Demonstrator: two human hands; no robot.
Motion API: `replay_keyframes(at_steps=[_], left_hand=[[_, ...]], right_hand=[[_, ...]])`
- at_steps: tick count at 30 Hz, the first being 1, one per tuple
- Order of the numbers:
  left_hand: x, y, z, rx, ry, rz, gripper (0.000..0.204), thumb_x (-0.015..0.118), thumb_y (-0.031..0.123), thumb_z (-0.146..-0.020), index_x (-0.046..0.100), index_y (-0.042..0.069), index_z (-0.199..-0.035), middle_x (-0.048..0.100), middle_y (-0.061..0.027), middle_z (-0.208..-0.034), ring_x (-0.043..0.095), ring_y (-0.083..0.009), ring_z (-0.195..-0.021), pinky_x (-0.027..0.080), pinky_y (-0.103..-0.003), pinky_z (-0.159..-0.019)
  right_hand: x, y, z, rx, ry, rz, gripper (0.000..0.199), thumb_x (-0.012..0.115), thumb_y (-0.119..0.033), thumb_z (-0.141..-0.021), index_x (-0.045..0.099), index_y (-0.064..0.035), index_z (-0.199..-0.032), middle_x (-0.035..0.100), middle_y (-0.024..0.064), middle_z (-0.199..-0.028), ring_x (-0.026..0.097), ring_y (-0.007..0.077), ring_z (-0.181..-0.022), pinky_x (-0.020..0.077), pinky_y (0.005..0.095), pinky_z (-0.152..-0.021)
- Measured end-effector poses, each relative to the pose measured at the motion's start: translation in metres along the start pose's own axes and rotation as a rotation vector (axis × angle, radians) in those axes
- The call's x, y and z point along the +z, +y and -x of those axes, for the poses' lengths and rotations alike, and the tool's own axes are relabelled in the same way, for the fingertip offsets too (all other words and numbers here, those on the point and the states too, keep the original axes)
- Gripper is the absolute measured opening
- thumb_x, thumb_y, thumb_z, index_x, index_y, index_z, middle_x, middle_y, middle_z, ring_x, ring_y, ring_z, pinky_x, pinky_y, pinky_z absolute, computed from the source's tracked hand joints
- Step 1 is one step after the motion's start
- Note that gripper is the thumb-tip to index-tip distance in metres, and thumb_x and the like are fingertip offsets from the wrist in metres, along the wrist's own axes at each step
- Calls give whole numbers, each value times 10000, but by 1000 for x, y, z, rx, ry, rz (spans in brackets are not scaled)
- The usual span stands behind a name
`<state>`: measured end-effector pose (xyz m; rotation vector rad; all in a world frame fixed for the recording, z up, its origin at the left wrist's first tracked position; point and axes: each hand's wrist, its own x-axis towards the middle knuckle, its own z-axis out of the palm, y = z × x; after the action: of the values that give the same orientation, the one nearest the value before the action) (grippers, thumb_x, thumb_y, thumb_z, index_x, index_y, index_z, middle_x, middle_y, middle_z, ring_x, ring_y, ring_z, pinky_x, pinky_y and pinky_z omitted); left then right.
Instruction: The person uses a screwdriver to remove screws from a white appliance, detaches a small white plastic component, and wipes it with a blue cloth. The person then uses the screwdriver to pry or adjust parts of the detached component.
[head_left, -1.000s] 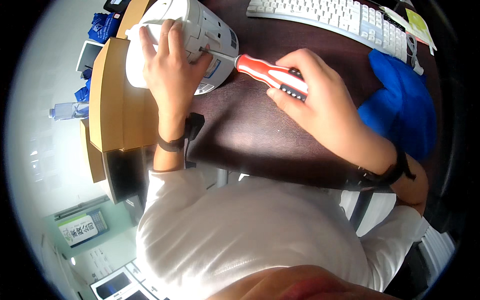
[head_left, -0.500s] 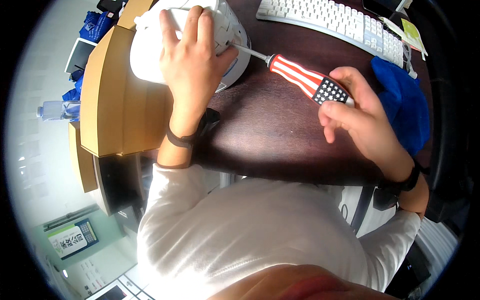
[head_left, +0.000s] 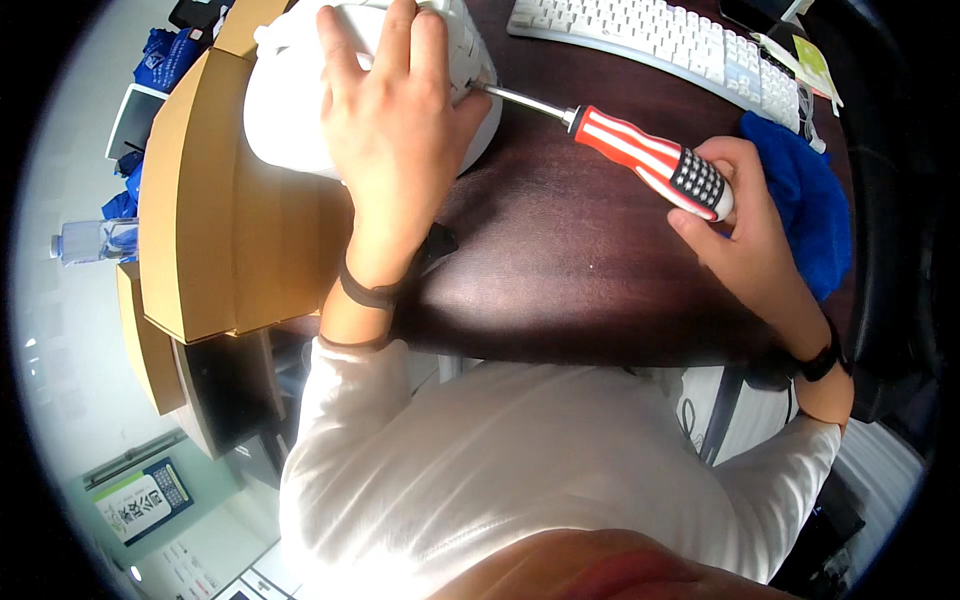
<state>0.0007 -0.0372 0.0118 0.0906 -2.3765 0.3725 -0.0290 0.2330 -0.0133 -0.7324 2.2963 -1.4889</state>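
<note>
The left hand (head_left: 395, 130) lies with fingers spread over the white appliance (head_left: 285, 120) on the desk (head_left: 590, 290), presumably to steady it, its thumb beside the screwdriver (head_left: 630, 140) tip, perhaps as a guide. The shaft meets the appliance's side, so the handle points out rightward. There the right hand (head_left: 750, 215) curls loosely about the handle's end, likely for easy turning; I cannot tell whether it grips.

Bright light; sheen on desk (head_left: 560, 265); shirt (head_left: 510, 460) partly washed out; fisheye-bent edges, black corners.
</note>
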Motion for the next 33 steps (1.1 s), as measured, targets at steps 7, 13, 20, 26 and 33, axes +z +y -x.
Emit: replay_keyframes(at_steps=[7, 13, 20, 26, 33], left_hand=[[0, 0, 1, -19, -18, -7, 660, 850, 285, -558, 581, 147, -1145, 599, 32, -1242, 456, -393, -1262, 567, -434, -750], [3, 1, -1, -15, 49, 30, 614, 853, 265, -551, 605, 145, -1099, 615, 45, -1216, 511, -396, -1210, 558, -435, -767], [1, 0, 0, -22, 20, 26, 615, 850, 249, -555, 602, 157, -1110, 611, 60, -1229, 502, -393, -1225, 543, -441, -810], [2, 2, 0, -22, 25, 23, 613, 844, 240, -554, 603, 168, -1113, 620, 54, -1221, 499, -386, -1235, 541, -446, -819], [2, 2, -1, -24, 35, 12, 612, 844, 230, -540, 617, 164, -1105, 635, 36, -1210, 504, -389, -1235, 534, -437, -845]], right_hand=[[-6, 14, -12, -416, 47, 430, 381, 668, -316, -892, 548, -9, -1082, 624, 98, -726, 642, 228, -632, 482, 302, -566], [-9, 6, -18, 709, -333, -895, 577, 306, -572, -996, 546, -88, -793, 294, -50, -474, 319, 73, -374, 276, 243, -383], [-7, 1, -2, 267, -127, -356, 251, 601, -227, -928, 517, -36, -1067, 473, -17, -630, 408, 30, -444, 300, 194, -378], [-10, 19, -12, 643, -330, -955, 512, 435, -511, -970, 587, -44, -826, 399, -36, -513, 351, 70, -372, 265, 239, -355], [0, 0, -5, 460, -140, -490, 310, 574, -339, -941, 524, -41, -1014, 466, -10, -644, 397, 61, -429, 330, 234, -382]])
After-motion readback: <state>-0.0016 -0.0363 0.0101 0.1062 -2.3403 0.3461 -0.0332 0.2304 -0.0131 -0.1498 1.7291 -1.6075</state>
